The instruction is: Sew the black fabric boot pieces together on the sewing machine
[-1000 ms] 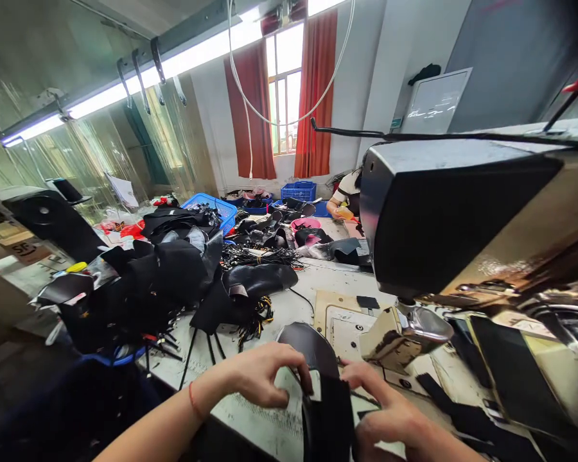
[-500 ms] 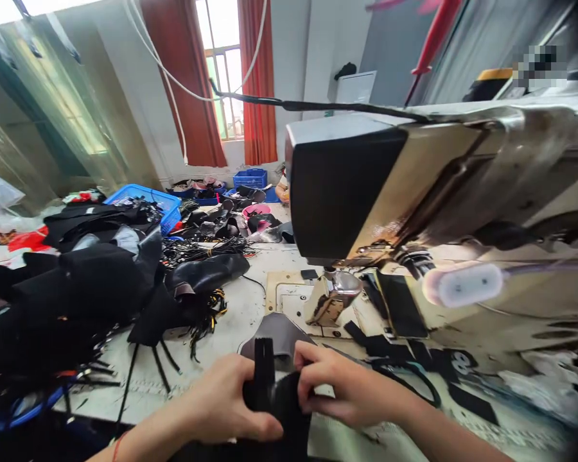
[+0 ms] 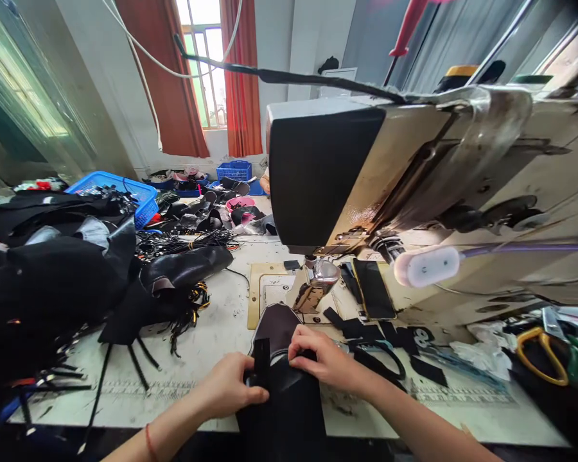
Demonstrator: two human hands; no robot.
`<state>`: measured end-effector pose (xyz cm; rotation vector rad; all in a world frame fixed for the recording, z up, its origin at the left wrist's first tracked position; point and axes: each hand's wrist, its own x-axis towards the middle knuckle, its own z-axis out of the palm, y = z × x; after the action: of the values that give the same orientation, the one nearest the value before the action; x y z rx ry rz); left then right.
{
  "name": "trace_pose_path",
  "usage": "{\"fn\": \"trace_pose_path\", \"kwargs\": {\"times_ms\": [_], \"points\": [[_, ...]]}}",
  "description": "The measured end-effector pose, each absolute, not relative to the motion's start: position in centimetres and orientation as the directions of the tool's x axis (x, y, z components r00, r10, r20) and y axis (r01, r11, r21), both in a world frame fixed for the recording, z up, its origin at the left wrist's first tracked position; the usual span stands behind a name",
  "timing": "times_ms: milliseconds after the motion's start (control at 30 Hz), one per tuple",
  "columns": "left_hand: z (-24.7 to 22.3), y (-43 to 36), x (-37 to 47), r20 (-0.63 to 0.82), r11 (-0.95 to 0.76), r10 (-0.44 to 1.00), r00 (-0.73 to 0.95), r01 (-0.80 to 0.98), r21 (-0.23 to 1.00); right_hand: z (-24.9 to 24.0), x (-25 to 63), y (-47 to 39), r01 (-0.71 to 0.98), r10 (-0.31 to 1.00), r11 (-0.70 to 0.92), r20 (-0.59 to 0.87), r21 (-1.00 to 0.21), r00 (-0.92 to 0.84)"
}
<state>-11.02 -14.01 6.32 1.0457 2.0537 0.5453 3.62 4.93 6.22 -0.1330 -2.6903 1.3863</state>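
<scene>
A black fabric piece [image 3: 289, 404] lies over the table's front edge, its rounded, dark brown-grey end [image 3: 277, 324] in front of the sewing machine's needle area. My left hand [image 3: 234, 384] is closed on its left side, thumb on top, by a short black strap [image 3: 261, 359] that points up toward the machine. On the other side, my right hand [image 3: 318, 356] pinches the piece's edge between thumb and bent fingers. The sewing machine [image 3: 327, 179] stands just beyond both hands; its needle tip cannot be made out.
Black cut pieces [image 3: 62, 282] are heaped at left, with cords hanging down. Behind them sits a blue basket [image 3: 120, 189]. To the right lie black scraps [image 3: 366, 330], a phone-like dark slab [image 3: 374, 289] and yellow-handled scissors [image 3: 542, 356]. A white lamp [image 3: 426, 266] glows under the machine arm.
The camera view has shifted, so the machine and table appear further left and up. More of the black piece now shows spread out, and its rounded end sits nearer the machine.
</scene>
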Motion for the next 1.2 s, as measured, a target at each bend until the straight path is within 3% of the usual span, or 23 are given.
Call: {"fn": "trace_pose_path", "kwargs": {"times_ms": [167,233,367,533,633,733,833,1000,1200], "points": [[6.1,-13.4,-9.3,-0.367,0.548,0.824,-0.431,0.442,0.710,8.1,4.3,1.8,-0.093,0.217,0.568,0.258,-0.817,-0.941],[6.5,-13.2,-8.7,-0.328,0.531,0.827,-0.457,0.443,0.722,8.3,4.5,0.5,-0.038,0.249,0.538,0.202,-0.842,-0.947],[7.5,-13.2,-8.6,-0.341,0.509,0.839,-0.423,0.392,0.766,7.7,4.1,0.0,0.220,0.433,0.393,-0.032,-0.893,-0.901],[8.1,-13.7,-9.1,-0.396,0.512,0.841,-0.370,0.304,0.804,7.2,3.8,0.6,0.315,0.435,0.229,-0.193,-0.921,-0.879],[7.9,-13.8,-9.2,-0.404,0.509,0.840,-0.363,0.266,0.819,7.7,3.9,0.2,0.308,0.374,0.341,-0.173,-0.888,-0.911],[7.6,-13.7,-9.2,-0.401,0.492,0.848,-0.346,0.234,0.838,8.1,4.2,-0.5,0.232,0.355,0.557,-0.024,-0.797,-0.935],[7.4,-13.7,-9.1,-0.390,0.472,0.860,-0.330,0.219,0.854,7.8,4.4,-0.9,0.223,0.402,0.672,0.095,-0.707,-0.911],[7.2,-13.5,-8.9,-0.375,0.469,0.858,-0.350,0.238,0.850,6.9,4.5,-1.1,0.177,0.393,0.690,0.158,-0.702,-0.906],[7.3,-13.1,-8.6,-0.367,0.475,0.860,-0.354,0.292,0.830,6.7,5.0,-1.3,0.285,0.526,0.633,0.130,-0.720,-0.841]]}}
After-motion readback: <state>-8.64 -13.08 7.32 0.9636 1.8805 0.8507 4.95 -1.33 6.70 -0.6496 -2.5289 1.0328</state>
